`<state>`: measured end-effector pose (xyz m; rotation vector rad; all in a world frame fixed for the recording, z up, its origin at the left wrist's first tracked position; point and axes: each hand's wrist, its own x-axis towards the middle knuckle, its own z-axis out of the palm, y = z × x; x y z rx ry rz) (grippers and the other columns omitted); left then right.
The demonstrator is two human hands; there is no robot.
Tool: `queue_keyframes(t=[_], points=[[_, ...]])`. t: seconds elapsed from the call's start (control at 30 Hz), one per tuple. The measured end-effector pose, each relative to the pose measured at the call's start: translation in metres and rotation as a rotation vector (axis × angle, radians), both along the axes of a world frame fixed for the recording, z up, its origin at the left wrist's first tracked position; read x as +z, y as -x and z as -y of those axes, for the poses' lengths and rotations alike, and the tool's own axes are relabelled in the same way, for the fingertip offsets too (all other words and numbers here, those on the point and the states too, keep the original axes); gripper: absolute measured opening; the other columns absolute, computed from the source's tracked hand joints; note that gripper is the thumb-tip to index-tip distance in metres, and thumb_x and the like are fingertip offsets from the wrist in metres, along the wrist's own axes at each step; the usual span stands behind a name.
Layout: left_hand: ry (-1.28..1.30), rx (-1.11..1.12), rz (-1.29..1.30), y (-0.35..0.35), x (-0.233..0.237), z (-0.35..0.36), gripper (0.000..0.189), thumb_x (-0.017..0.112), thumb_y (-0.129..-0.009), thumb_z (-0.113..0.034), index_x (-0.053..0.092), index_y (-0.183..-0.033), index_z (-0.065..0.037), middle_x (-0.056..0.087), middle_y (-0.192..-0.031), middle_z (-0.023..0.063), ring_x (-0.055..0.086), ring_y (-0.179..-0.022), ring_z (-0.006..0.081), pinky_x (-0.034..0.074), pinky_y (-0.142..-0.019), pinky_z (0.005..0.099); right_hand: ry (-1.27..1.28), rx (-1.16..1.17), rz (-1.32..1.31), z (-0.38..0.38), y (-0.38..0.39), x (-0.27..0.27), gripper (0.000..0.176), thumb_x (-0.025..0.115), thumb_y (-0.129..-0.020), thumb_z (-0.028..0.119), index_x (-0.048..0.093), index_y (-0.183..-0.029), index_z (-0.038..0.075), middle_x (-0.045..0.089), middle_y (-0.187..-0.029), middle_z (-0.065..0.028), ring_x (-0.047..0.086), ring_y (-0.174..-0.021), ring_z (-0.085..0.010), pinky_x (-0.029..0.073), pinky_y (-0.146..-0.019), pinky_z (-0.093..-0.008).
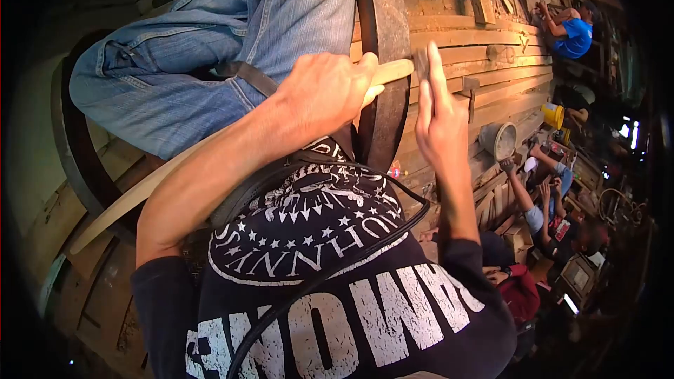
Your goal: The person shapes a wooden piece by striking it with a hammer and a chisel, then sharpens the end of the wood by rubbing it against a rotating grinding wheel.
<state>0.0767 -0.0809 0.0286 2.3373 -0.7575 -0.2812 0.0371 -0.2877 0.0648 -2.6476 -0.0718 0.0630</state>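
Observation:
My left hand (319, 91) is closed around a long, pale wooden strip (394, 71). The strip's end sticks out past my fingers, over a dark curved band (385, 109); its other part runs under my forearm to the lower left. Just right of that end is my right hand (442, 109), its fingers straight and pressed together. A small greyish thing, blurred, shows at its fingertips; I cannot make out what it is.
Wooden planks (498, 95) spread to the right, with a hammer (470, 91) and a bucket (498, 140) on them. A person in blue (576, 35) sits at the upper right; more people sit at the right. A cable (330, 270) crosses my shirt.

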Motion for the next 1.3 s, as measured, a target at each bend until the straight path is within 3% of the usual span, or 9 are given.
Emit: queue_keyframes(t=[0.47, 0.6, 0.77, 0.87, 0.93, 0.97, 1.07, 1.2, 1.3], points=[[0.006, -0.012, 0.023, -0.001, -0.002, -0.002, 0.037, 0.058, -0.099, -0.038, 0.053, -0.099, -0.002, 0.064, -0.063, 0.0212, 0.066, -0.062, 0.0428, 0.051, -0.053, 0.0538, 0.176, 0.139, 0.121, 0.006, -0.042, -0.014, 0.056, 0.057, -0.101, 0.019, 0.042, -0.154, 0.025, 0.067, -0.081, -0.0240, 0.067, -0.069, -0.0425, 0.051, -0.061, -0.0508], [-0.023, -0.045, -0.034, -0.005, 0.005, -0.001, 0.036, 0.056, -0.101, -0.039, 0.051, -0.100, -0.003, 0.063, -0.063, 0.0209, 0.066, -0.062, 0.0434, 0.051, -0.053, 0.0544, 0.050, 0.034, 0.100, 0.046, -0.056, -0.050, 0.053, 0.054, -0.102, 0.015, 0.042, -0.153, 0.023, 0.070, -0.086, -0.0243, 0.069, -0.074, -0.0420, 0.051, -0.063, -0.0516], [-0.021, -0.043, -0.033, -0.003, 0.009, -0.003, 0.036, 0.056, -0.101, -0.041, 0.051, -0.098, -0.005, 0.062, -0.062, 0.0200, 0.063, -0.059, 0.0438, 0.048, -0.051, 0.0546, -0.061, -0.149, 0.161, 0.066, -0.018, -0.060, 0.051, 0.048, -0.105, 0.012, 0.040, -0.155, 0.018, 0.064, -0.076, -0.0263, 0.062, -0.057, -0.0361, 0.048, -0.057, -0.0426], [-0.077, -0.050, -0.069, -0.005, 0.019, 0.000, 0.034, 0.057, -0.101, -0.039, 0.052, -0.096, -0.005, 0.060, -0.060, 0.0199, 0.062, -0.057, 0.0436, 0.046, -0.050, 0.0541, -0.166, -0.494, -0.260, 0.042, -0.001, -0.057, 0.054, 0.049, -0.105, 0.018, 0.036, -0.157, 0.013, 0.063, -0.130, -0.0273, 0.073, -0.098, -0.0335, 0.055, -0.078, -0.0404], [-0.134, -0.031, -0.104, -0.003, 0.022, 0.001, 0.032, 0.057, -0.101, -0.037, 0.053, -0.095, -0.006, 0.058, -0.058, 0.0190, 0.062, -0.057, 0.0429, 0.046, -0.050, 0.0535, -0.347, -0.427, 0.021, 0.024, 0.018, -0.088, 0.055, 0.052, -0.104, 0.021, 0.037, -0.156, 0.009, 0.064, -0.127, -0.0280, 0.072, -0.095, -0.0279, 0.054, -0.077, -0.0397], [-0.151, -0.018, -0.082, -0.001, 0.024, 0.002, 0.029, 0.059, -0.100, -0.035, 0.054, -0.094, -0.008, 0.060, -0.060, 0.0166, 0.062, -0.056, 0.0406, 0.047, -0.049, 0.0518, -0.386, -0.401, 0.140, 0.018, 0.025, -0.107, 0.060, 0.056, -0.103, 0.024, 0.036, -0.156, 0.005, 0.053, -0.058, -0.0162, 0.053, -0.050, -0.0205, 0.043, -0.050, -0.0392], [-0.123, 0.003, 0.029, 0.010, 0.023, 0.006, 0.027, 0.061, -0.099, -0.034, 0.054, -0.094, -0.009, 0.062, -0.065, 0.0137, 0.063, -0.055, 0.0379, 0.047, -0.048, 0.0493, -0.657, -0.460, 0.164, 0.002, 0.031, -0.122, 0.058, 0.057, -0.102, 0.024, 0.040, -0.153, 0.002, 0.058, -0.064, -0.0155, 0.055, -0.054, -0.0202, 0.046, -0.053, -0.0372], [-0.205, -0.019, 0.048, 0.015, 0.025, 0.008, 0.027, 0.064, -0.097, -0.034, 0.054, -0.094, -0.010, 0.063, -0.067, 0.0111, 0.063, -0.056, 0.0362, 0.047, -0.047, 0.0476, -0.501, -0.431, 0.396, 0.016, 0.019, -0.137, 0.054, 0.059, -0.102, 0.023, 0.044, -0.149, 0.000, 0.063, -0.073, -0.0160, 0.058, -0.057, -0.0196, 0.049, -0.057, -0.0355], [-0.171, -0.030, 0.054, 0.016, 0.024, 0.008, 0.027, 0.068, -0.095, -0.029, 0.051, -0.096, -0.008, 0.061, -0.065, 0.0132, 0.064, -0.057, 0.0370, 0.046, -0.047, 0.0479, -0.602, -0.518, 0.202, 0.026, 0.001, -0.102, 0.051, 0.061, -0.100, 0.022, 0.049, -0.143, -0.003, 0.071, -0.102, -0.0241, 0.072, -0.086, -0.0255, 0.055, -0.075, -0.0371]])
